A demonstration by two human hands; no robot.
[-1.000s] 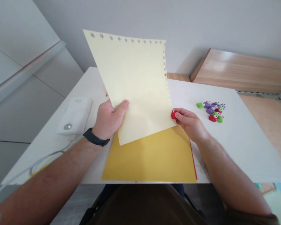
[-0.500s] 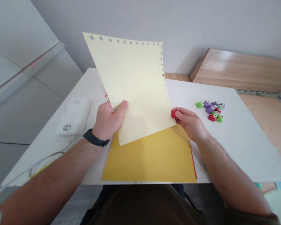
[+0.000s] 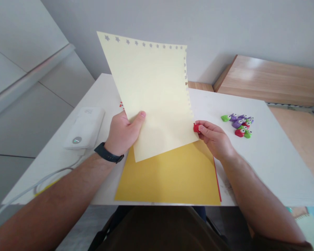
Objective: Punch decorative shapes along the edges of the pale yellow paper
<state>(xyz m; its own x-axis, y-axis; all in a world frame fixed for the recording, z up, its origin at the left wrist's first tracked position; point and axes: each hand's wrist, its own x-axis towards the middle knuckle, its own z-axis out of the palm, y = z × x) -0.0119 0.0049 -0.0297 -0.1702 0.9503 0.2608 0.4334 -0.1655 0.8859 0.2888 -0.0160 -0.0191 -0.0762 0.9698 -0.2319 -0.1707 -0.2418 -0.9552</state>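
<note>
My left hand point(image 3: 126, 131) pinches the left edge of a pale yellow sheet of paper point(image 3: 159, 94), thumb on top, holding it tilted up off the table. Star-shaped holes run along the sheet's top edge, and small cut-outs go down its right edge. My right hand point(image 3: 215, 136) grips a small red craft punch point(image 3: 196, 128) at the sheet's lower right edge; the fingers partly cover it. Whether its jaws are pressed together I cannot tell. Under the raised sheet lies a darker yellow sheet point(image 3: 167, 181), with a red edge showing at its right.
Several green, purple and red pieces with white eye-like spots point(image 3: 239, 124) sit clustered on the white table point(image 3: 267, 164). At left lies a white power bank point(image 3: 85, 127) with a cable point(image 3: 45, 179). A wooden board point(image 3: 274, 78) stands by the wall at the back right.
The view has shifted slightly, so everything sits a little farther right. The raised sheet's top has tipped slightly up and right; both hands keep their holds.
</note>
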